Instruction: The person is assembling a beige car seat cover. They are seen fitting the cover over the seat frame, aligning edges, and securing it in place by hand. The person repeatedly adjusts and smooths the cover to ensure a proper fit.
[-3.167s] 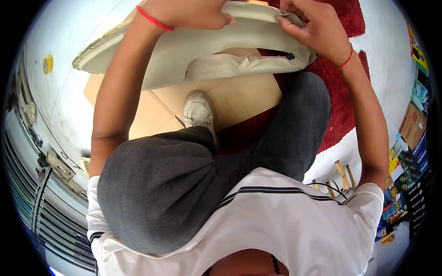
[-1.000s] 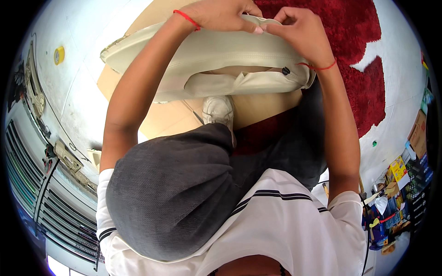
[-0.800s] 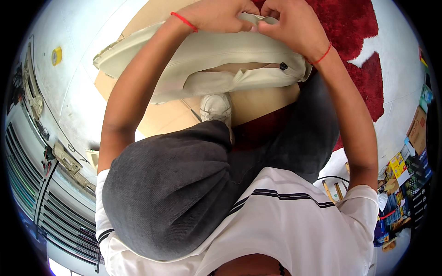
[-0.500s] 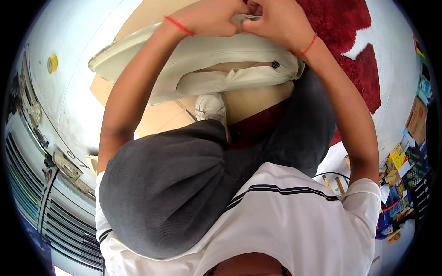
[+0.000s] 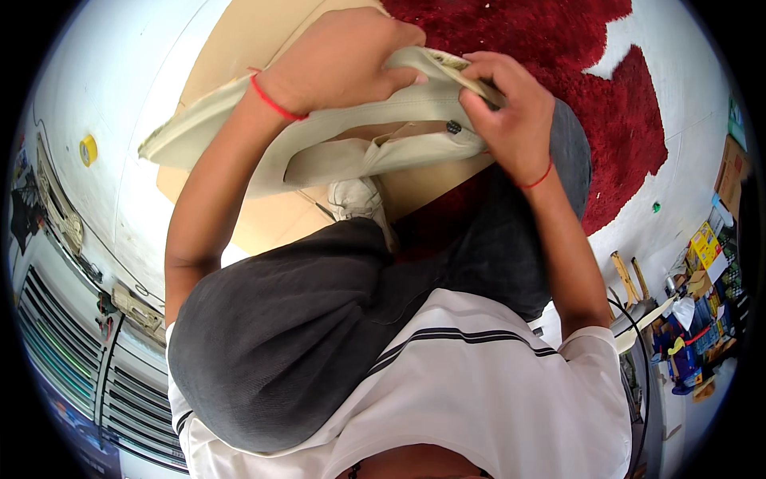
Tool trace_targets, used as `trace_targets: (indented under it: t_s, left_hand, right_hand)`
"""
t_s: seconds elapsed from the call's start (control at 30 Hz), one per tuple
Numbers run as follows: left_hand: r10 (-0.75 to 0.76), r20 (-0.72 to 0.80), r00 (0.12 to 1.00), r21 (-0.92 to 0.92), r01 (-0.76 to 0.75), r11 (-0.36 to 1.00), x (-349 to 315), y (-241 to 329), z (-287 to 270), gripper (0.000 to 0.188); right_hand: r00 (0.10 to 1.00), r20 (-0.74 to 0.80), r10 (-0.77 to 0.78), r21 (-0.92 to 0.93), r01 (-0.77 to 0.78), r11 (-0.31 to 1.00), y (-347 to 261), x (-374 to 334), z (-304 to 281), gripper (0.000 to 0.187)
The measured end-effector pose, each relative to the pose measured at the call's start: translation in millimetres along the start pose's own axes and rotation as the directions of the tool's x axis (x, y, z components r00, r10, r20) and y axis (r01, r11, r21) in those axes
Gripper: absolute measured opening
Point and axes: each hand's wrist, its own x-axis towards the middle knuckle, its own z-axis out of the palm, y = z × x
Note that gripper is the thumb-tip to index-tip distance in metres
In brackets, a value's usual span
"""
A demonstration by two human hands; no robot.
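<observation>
A long cream, leather-like covered panel (image 5: 427, 100), resembling a car door trim, lies crosswise in front of me. It has a long slot-shaped opening in its lower part and a small black piece (image 5: 453, 127) at the slot's right end. My left hand (image 5: 343, 64) is closed on the panel's upper edge, thumb on the near face. My right hand (image 5: 511, 112) pinches the same edge farther right, where the cover's rough, yellowish underside shows. The fingertips behind the edge are hidden.
Tan board (image 5: 239, 36) lies under the panel, with a dark red shaggy rug (image 5: 630, 152) to the right. My white shoe (image 5: 351, 198) is just below the panel. A yellow tape roll (image 5: 88, 150) lies at left; wooden-handled tools (image 5: 626, 275) and boxes (image 5: 705, 243) are at right.
My hands were close together at the panel's top edge; now they are apart. The right hand has come down and nearer along the edge, and the edge's underside now shows.
</observation>
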Motion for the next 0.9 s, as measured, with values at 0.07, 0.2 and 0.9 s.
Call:
trace_targets:
  t_s: [0.07,0.2,0.9]
  left_hand:
    - [0.062,0.004,0.998,0.020,-0.062,0.998,-1.6,1.8,1.2,0.028]
    - [0.026,0.057,0.998,0.012,-0.027,1.000,0.4,22.8,10.3,0.027]
    - [0.002,0.073,0.997,0.165,-0.014,0.986,14.6,25.4,27.3,0.031]
  right_hand:
    - [0.999,-0.030,0.041,0.047,-0.039,0.998,-8.5,-8.3,-1.6,0.018]
    - [0.996,0.051,0.076,0.079,-0.080,0.994,-7.8,-9.2,-13.4,0.018]
    - [0.986,0.147,0.081,-0.072,-0.071,0.995,23.2,-10.8,-14.8,0.029]
